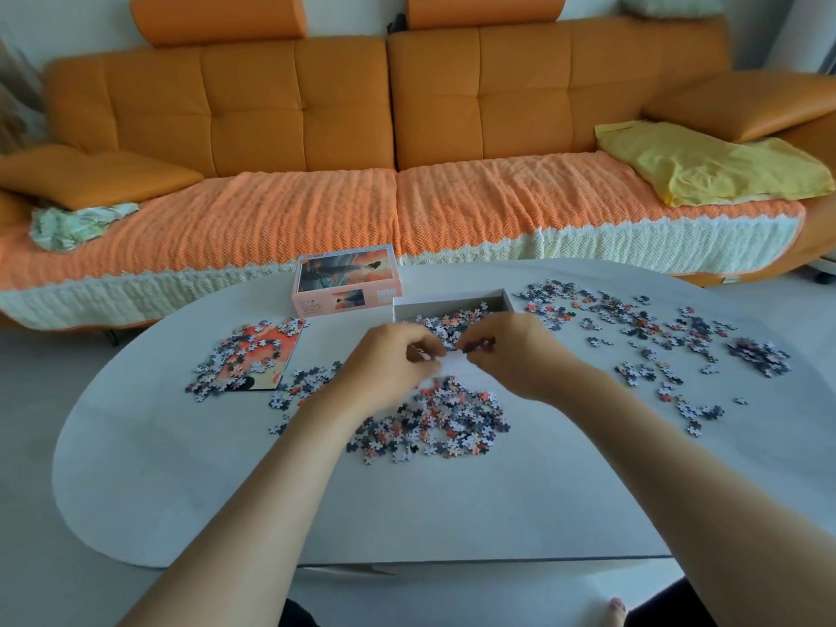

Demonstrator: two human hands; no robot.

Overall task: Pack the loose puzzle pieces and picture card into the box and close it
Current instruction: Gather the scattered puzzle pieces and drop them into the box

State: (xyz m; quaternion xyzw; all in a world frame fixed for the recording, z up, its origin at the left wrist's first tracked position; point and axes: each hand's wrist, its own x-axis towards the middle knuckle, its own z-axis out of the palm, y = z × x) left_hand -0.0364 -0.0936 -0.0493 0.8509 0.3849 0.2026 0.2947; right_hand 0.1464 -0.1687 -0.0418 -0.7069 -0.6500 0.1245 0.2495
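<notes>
Head view looked down over a pale oval table (316,500) with both forearms reaching forward across it. Nearest lay a dense heap of puzzle pieces (434,427), apparently raked together so they could be lifted by the handful.

Just beyond the heap, the left hand (389,355) and right hand (511,350) met over the near wall of the open box (448,302). They were probably held there so that anything let go would fall inside. The right hand's fingertips (475,345) were pinched on a small dark clump of pieces. The left hand's fingers were curled inward, but blur hid whether they held anything.

The box already had a layer of pieces on its floor, so packing looked well begun but far from done.

To the left, the picture card (267,350) lay flat on the table, partly buried under more pieces, which would need clearing before it could go in. To the right, a wide scatter (656,332) spread toward the table's edge.

Behind the box, the lid (346,282) rested picture side up, set aside for closing last. Farther back stood an orange sofa (316,106).
</notes>
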